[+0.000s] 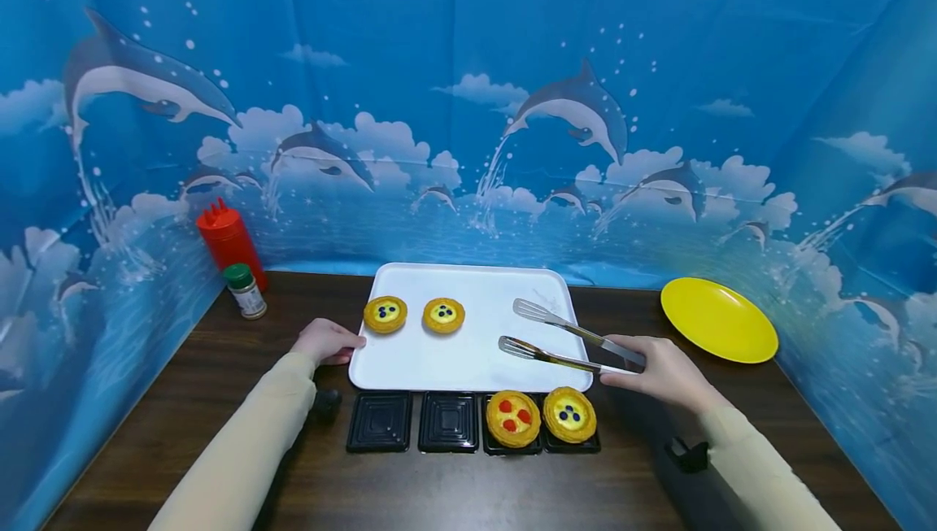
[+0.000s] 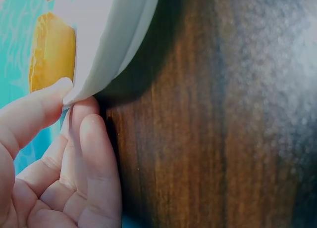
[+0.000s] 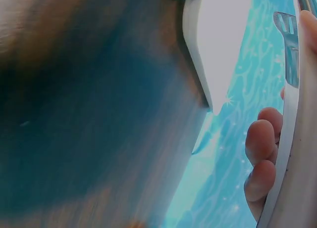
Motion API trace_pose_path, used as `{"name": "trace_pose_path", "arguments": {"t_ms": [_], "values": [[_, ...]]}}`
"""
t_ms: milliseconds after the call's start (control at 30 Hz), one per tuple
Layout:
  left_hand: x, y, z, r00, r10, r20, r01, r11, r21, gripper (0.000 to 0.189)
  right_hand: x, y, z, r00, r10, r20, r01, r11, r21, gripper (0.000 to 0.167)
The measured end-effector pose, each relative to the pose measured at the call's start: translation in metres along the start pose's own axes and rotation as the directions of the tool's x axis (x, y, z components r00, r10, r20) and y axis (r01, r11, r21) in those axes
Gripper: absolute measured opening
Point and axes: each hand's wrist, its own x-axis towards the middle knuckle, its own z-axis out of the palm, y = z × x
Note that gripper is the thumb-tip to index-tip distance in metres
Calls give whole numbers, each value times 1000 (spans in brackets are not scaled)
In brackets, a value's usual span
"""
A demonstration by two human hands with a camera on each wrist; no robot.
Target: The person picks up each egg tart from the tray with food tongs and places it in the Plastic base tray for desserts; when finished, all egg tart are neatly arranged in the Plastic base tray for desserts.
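My left hand [image 1: 331,341] pinches the left rim of a white tray [image 1: 468,356], thumb on top and fingers beneath, as the left wrist view shows. Two egg tarts with dark berries, one at the tray's left edge [image 1: 385,315] and another beside it [image 1: 443,315], lie on the tray. Metal tongs [image 1: 578,328] are held in my right hand [image 1: 662,370], their slotted tips spread apart over the tray's right half with nothing between them. Below the tray, a red-topped tart [image 1: 513,419] and a berry tart [image 1: 569,415] sit in black square containers.
Two more black containers, the leftmost [image 1: 379,422] and its neighbour [image 1: 449,422], hold no tart. At the back left stand a red squeeze bottle [image 1: 233,245] and a green-capped shaker [image 1: 245,291]. A yellow plate [image 1: 720,319] lies at the right.
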Motion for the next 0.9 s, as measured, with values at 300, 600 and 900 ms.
{"name": "trace_pose_path", "arguments": {"t_ms": [300, 600, 900], "values": [[5, -2, -1, 1000, 2, 5, -2, 1000, 14, 36, 30, -3, 4, 999, 29, 31, -29, 999, 19, 69], [-2, 3, -2, 1000, 14, -2, -14, 1000, 22, 34, 59, -3, 5, 997, 25, 75, -25, 1000, 0, 70], [0, 1, -1, 1000, 0, -9, 0, 1000, 8, 33, 87, -16, 13, 989, 40, 145, -43, 999, 22, 75]]}}
